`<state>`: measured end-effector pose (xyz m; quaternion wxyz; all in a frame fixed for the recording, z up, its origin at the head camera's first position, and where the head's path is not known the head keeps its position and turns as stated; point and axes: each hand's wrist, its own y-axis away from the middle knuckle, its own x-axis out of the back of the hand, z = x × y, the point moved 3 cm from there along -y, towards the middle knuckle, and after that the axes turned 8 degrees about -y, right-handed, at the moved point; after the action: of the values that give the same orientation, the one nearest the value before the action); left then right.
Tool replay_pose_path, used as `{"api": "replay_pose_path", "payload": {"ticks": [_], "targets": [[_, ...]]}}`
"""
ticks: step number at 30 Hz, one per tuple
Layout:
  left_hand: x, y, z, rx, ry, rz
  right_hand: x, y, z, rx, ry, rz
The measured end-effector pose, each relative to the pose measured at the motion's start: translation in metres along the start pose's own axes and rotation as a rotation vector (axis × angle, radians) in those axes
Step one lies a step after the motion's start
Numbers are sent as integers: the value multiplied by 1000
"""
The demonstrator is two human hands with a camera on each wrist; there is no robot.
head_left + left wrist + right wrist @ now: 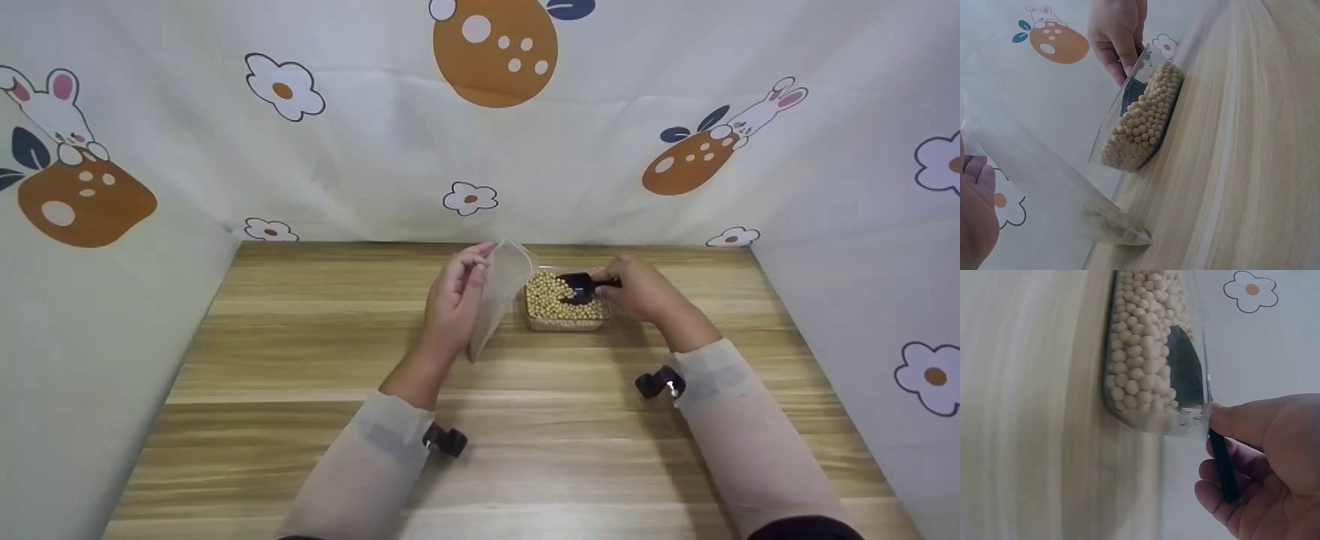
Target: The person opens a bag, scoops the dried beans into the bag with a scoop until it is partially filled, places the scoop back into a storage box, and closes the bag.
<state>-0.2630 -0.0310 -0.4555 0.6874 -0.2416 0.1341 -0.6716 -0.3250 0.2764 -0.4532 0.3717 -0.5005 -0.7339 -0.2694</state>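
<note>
My left hand [456, 289] is gripping the top edge of a clear bag [504, 285] between thumb and fingers, and my right hand [636, 291] is pinching the handle of a black scoop [579, 287]. From the left wrist view I see the bag hanging slantwise, its lower corner down at the surface [292, 337], with a few round things blurred inside the bottom. The scoop's blade lies tilted among pale yellow balls [545, 300] in a clear container [564, 325], which sits toward the far side of the surface, a little right of the middle and just right of the bag; I cannot tell whether the two touch. Nearer, both forearms come in wearing beige sleeves [360, 461], each with a black clip-like fitting [448, 441] at the wrist, and a bit of black cloth [806, 527] shows at the near right. The surface runs broad and flat under all this, wood-patterned, with light and brown streaks going left to right, a pale sheen at the near middle and soft shadow beside the right arm. Its far edge meets a cream fabric wall [375, 165], and similar sheeting closes in the left and right sides, lightly creased and printed with white flowers, spotted orange fruits, dark blue leaves and white rabbits.
</note>
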Motion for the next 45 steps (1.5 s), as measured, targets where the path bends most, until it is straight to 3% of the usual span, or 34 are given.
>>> {"api": "replay_pose_path", "payload": {"ticks": [9,20,33,45], "targets": [[0,0,-1,2,1,-3,-8,0,-2,53,-22,49],[1,-1,0,27,-11,-14,-15,-2,-11,70,-13,35],[0,-1,-1,21,0,-6,-21,-5,-6,-9,17,11],[0,0,0,20,-19,1,-21,4,1,5,-77,75]]}}
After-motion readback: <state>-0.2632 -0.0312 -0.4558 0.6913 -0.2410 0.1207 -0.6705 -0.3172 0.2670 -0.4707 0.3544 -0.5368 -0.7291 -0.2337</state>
